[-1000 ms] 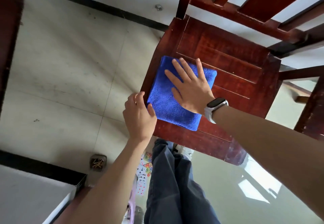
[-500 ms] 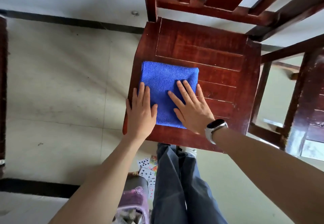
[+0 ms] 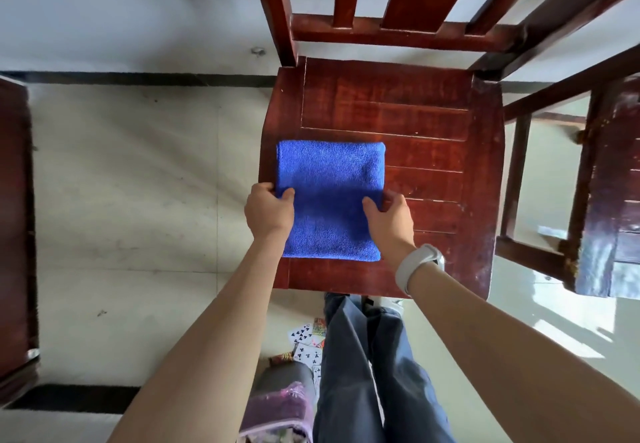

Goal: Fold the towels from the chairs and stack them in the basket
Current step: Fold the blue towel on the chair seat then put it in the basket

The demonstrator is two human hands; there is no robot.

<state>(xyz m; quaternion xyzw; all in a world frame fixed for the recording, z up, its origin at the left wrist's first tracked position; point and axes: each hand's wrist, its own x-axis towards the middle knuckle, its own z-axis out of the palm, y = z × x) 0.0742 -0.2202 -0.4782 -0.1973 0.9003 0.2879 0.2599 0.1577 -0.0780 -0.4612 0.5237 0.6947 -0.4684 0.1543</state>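
Two hands grip one folded blue towel point(image 3: 329, 196) lying flat on the wooden chair seat point(image 3: 433, 151). The left hand point(image 3: 268, 210) pinches its left edge, thumb on top; the right hand point(image 3: 389, 215) pinches the opposite edge likewise. Between them the cloth looks soft, light and floppy, so the layers could sag or slide apart if lifted. Holding both side edges, fingers under the stack, seems the safest grip.

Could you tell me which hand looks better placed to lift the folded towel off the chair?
Neither alone: the left hand and right hand pinch opposite side edges of the blue towel, level with each other, so lifting with both looks best.
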